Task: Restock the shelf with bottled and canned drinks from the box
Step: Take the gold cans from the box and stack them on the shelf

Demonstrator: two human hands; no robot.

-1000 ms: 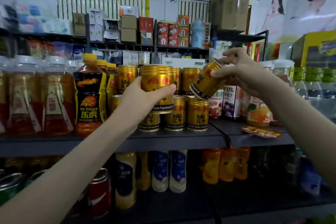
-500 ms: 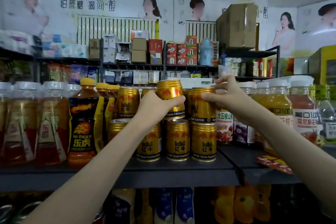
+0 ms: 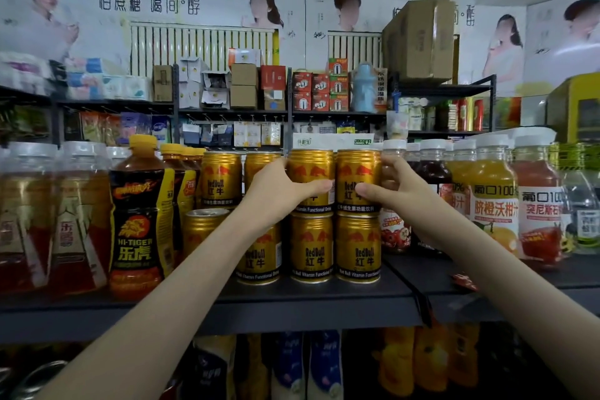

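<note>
Cans (image 3: 334, 214) stacked on shelf (image 3: 292, 305), between bottles (image 3: 139, 217).

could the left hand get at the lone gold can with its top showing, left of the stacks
Probably yes. The lone can stands at the shelf front with nothing on top, just beside the left forearm. But the left hand is shut on an upper can, so it must let go first.

Back wall: you face pale printed posters (image 3: 168, 3) above a white ribbed radiator (image 3: 201, 45).
Far rack: brown cardboard cartons (image 3: 418, 39) up top; red boxes (image 3: 319, 91); a light-blue plastic flask (image 3: 363, 88).
</note>
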